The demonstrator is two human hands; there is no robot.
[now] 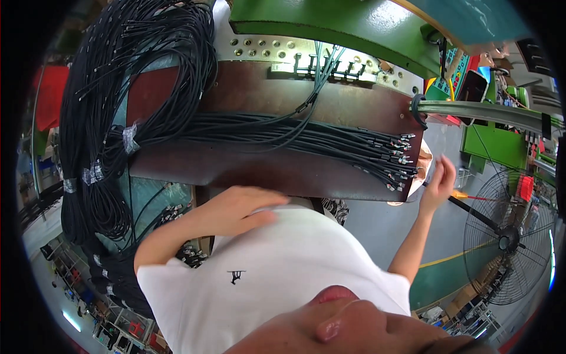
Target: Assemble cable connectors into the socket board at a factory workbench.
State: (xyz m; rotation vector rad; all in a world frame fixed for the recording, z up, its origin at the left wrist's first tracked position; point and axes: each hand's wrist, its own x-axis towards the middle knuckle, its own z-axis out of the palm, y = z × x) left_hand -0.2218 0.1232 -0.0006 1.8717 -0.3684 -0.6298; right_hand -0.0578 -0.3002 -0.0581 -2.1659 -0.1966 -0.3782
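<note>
My left hand [254,207] is in front of my white shirt, just off the near edge of a dark red-brown board [247,168]. Its fingers are stretched out and nothing is in them. Beyond the board's right end, my right hand [440,184] is raised with loosely bent fingers, and I see nothing held there. It is beside a brownish wrapped piece [423,160]. A bundle of black cables [318,138] lies along the board, its metal-tipped ends [402,154] at the right. A few cables [321,82] run up to a clamping fixture [300,69].
A green machine body [330,29] overhangs the holed metal plate [259,50] at the back. Large tied coils of black cable [97,118] fill the left side. At the right are a metal bar [483,108] and a black floor fan [508,239].
</note>
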